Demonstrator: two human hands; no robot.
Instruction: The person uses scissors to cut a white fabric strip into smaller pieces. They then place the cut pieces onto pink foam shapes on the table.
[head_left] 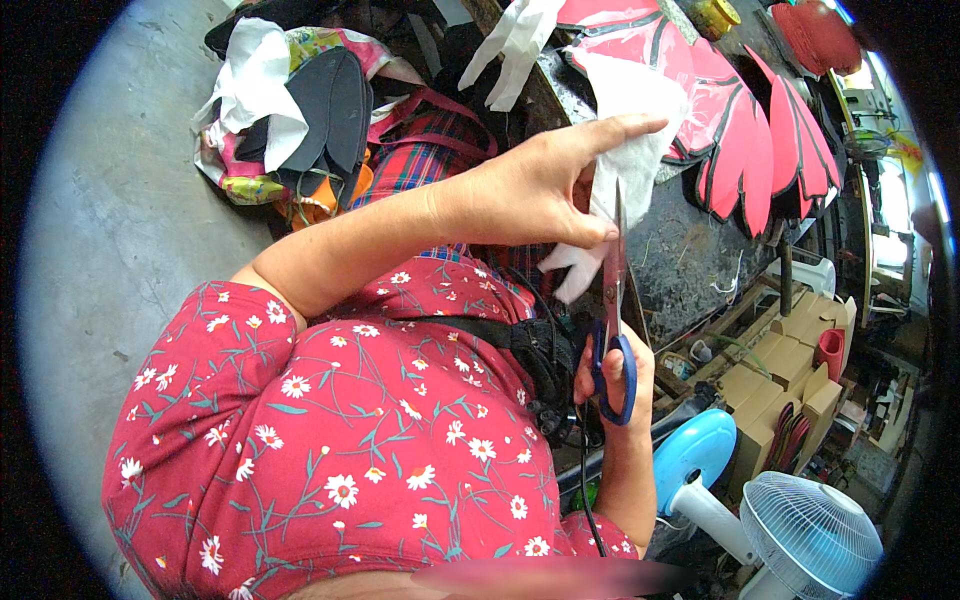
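My left hand [530, 185] pinches a thin white sheet of cloth-like material [640, 105] between thumb and fingers, above the edge of the dark table. A forked tail of the white sheet [575, 272] hangs below the thumb. In my right hand [640, 375] is a pair of scissors [617, 285] with blue handles, its fingers through the loops. The blades point up and lie against the white sheet, close beside my left thumb. They look nearly closed, but whether they are cutting into the sheet I cannot tell.
Pink petal-shaped pieces with black edging [735, 130] lie on the dark table [690, 250]. White strips [515, 50] hang over its near edge. Left of it, a bag [245, 190] holds black shaped pieces. Cardboard boxes [770, 400] and a fan [810, 530] stand at the lower right.
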